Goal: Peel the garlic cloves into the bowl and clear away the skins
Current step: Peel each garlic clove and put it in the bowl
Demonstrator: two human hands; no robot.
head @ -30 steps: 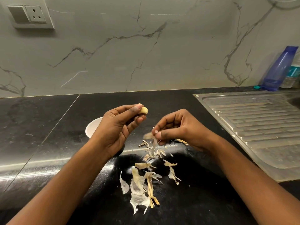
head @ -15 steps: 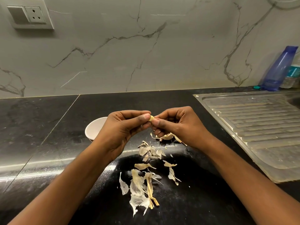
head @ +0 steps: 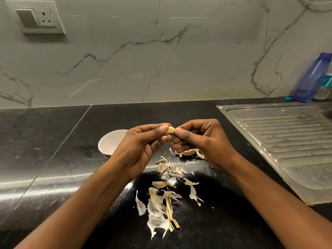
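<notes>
Above the middle of the black counter [head: 53, 144], a little behind the litter of skins, the garlic clove [head: 170, 130] is held in the air between both hands. The left hand [head: 143, 146] pinches its left end between thumb and forefinger, the other fingers curled beneath; the right hand [head: 203, 141] pinches the right tip the same way. What shows of the clove is pale, smooth and bare (whether a scrap still clings on the hidden side cannot be told).

I judge it light, firm and rather slick once stripped. It is best taken by its two ends or across its fat middle, with steady rather than hard pressure, or it may shoot out of the fingers.

The bowl [head: 107, 141] sits mouth up on the counter just behind and left of the left hand, partly hidden by it, so the drop should be a short one.

The skins [head: 156, 200] lie scattered from under the hands toward the front edge, with a small heap beneath the right hand. Papery and near weightless, they will probably slide and flutter, so a flat-palmed sweep should serve better than picking.

The steel drainboard [head: 280, 144] raises its edge close beside the right forearm, and a blue bottle [head: 313, 78] stands at the back right corner. The widest stretch for a sweep lies leftward.
</notes>
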